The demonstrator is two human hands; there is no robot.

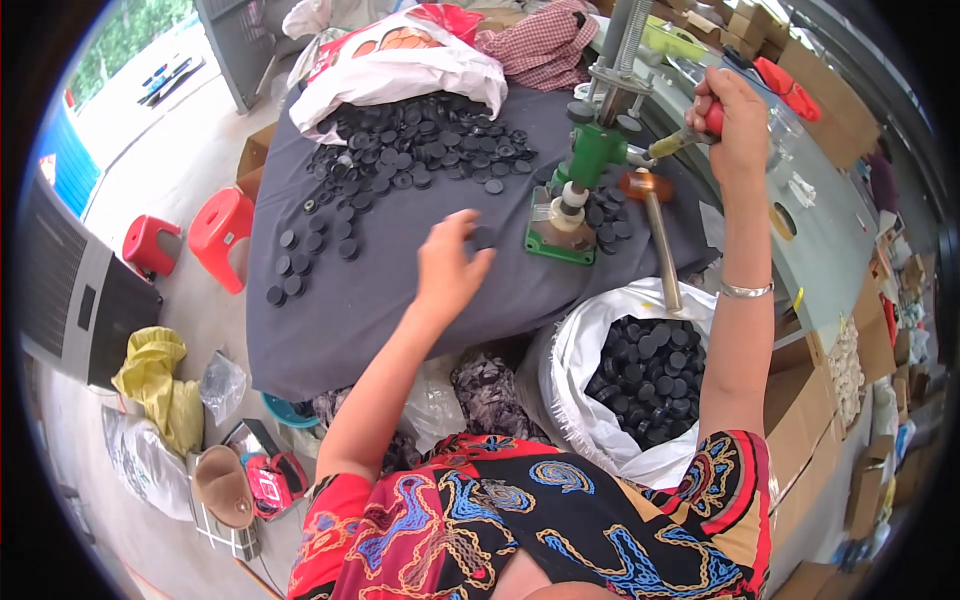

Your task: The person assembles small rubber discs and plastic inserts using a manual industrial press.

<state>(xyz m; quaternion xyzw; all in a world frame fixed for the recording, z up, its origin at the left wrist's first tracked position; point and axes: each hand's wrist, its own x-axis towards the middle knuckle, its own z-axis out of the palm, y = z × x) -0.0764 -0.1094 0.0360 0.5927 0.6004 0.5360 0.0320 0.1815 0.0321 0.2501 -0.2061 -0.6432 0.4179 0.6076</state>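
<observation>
A black round cap (482,238) sits between the thumb and fingers of my left hand (447,262), slightly blurred over the grey cloth-covered table (390,310). My right hand (738,125) is raised and closed round the red-knobbed lever (680,143) of a green hand press (588,158). On the press's base, under the ram, is a pale round fixture (566,214); whether a cap is in it I cannot tell. Beyond my left hand, many loose black caps (400,150) spill from a white and red sack (420,72). More caps (607,218) lie right of the press.
A hammer (660,240) lies right of the press, its handle toward me. Close to my right arm stands an open white sack (570,370) of black caps. Red stools (220,235) stand left of the table. Cardboard boxes (800,400) and a glass-topped table (815,225) are at right.
</observation>
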